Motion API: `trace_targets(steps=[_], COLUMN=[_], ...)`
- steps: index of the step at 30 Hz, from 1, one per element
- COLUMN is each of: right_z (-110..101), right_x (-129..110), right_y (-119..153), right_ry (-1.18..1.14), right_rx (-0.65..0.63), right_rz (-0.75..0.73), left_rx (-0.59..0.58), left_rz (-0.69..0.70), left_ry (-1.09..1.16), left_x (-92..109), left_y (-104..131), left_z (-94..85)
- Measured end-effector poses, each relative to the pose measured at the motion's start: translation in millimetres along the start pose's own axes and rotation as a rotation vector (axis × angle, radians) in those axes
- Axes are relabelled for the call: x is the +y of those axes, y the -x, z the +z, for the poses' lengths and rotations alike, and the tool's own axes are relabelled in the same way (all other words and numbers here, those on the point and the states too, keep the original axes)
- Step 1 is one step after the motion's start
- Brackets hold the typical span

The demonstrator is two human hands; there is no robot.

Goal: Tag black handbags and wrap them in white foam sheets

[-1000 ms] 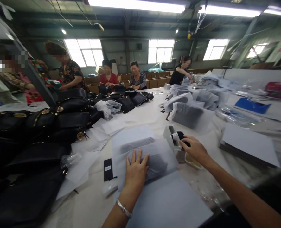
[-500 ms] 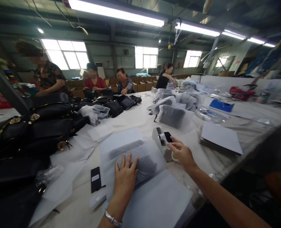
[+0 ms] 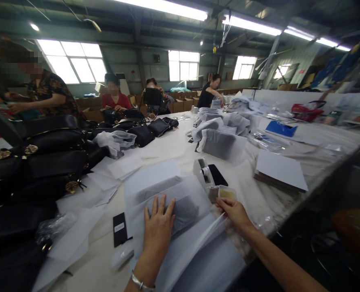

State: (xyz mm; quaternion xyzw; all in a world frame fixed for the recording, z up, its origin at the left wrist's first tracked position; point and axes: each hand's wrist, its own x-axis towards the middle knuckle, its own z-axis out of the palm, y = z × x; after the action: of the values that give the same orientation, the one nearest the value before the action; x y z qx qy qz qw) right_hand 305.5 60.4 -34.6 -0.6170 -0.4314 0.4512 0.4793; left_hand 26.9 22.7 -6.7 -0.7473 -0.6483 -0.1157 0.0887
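My left hand (image 3: 158,227) lies flat with fingers spread on a dark bag (image 3: 184,211) covered by translucent white tissue paper. Between the thumb and fingers of my right hand (image 3: 235,213) is the edge of the near tissue paper sheet (image 3: 195,251), lifted off the table. Just beyond that hand sit a small clear box (image 3: 227,193) with yellowish contents and a white tape dispenser (image 3: 201,172). A black phone-like slab (image 3: 218,175) rests beside the dispenser. Left of the wrapped bag is a black tag (image 3: 119,230) with a white label.
Black handbags (image 3: 54,162) are piled along the left, with loose white sheets (image 3: 82,227) in front. Wrapped bags (image 3: 222,144) stand in a row farther back. To the right are a stack of white boards (image 3: 280,172) and a blue tray (image 3: 281,128). Several people work across the table.
My right hand has moved from beside the tape dispenser down toward me and taken the tissue paper's edge, which is now raised. My left hand stays on the wrapped bag.
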Motion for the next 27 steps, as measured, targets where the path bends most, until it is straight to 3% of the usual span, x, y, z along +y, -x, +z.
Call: trace_targets(steps=[3,6,8,10,13,18,23,27], right_z=[-17,-38,-44,-40,-12,64,124,144], right_x=[-8,-34,-60,-88,-123,-145,-143,-146], right_y=[7,10,6,-3,-20,-52,-89,-111], right_ry=[0.152,0.408,0.53,0.617,0.751,0.946,1.193,1.264], right_rx=[0.024,0.002,-0.14,-0.375,-0.685,-0.898,-0.947,-0.839], right_rz=[-0.103,-0.385,-0.567,-0.683,-0.815,-1.04,-1.071,-1.017], left_rx=[-0.007,-0.017,-0.022,-0.027,-0.033,-0.032,-0.035,-0.025], left_rz=[-0.002,-0.004,-0.01,-0.015,-0.021,-0.035,-0.041,-0.039], left_ry=[0.005,0.011,0.015,0.02,0.029,0.051,0.056,0.059], left_x=[0,1,1,1,1,1,-1,-2], left_y=[0,0,0,0,0,-1,-2,-2], left_z=[-0.2,-1.1,-1.5,-1.8,-2.3,-0.9,3.7,6.5])
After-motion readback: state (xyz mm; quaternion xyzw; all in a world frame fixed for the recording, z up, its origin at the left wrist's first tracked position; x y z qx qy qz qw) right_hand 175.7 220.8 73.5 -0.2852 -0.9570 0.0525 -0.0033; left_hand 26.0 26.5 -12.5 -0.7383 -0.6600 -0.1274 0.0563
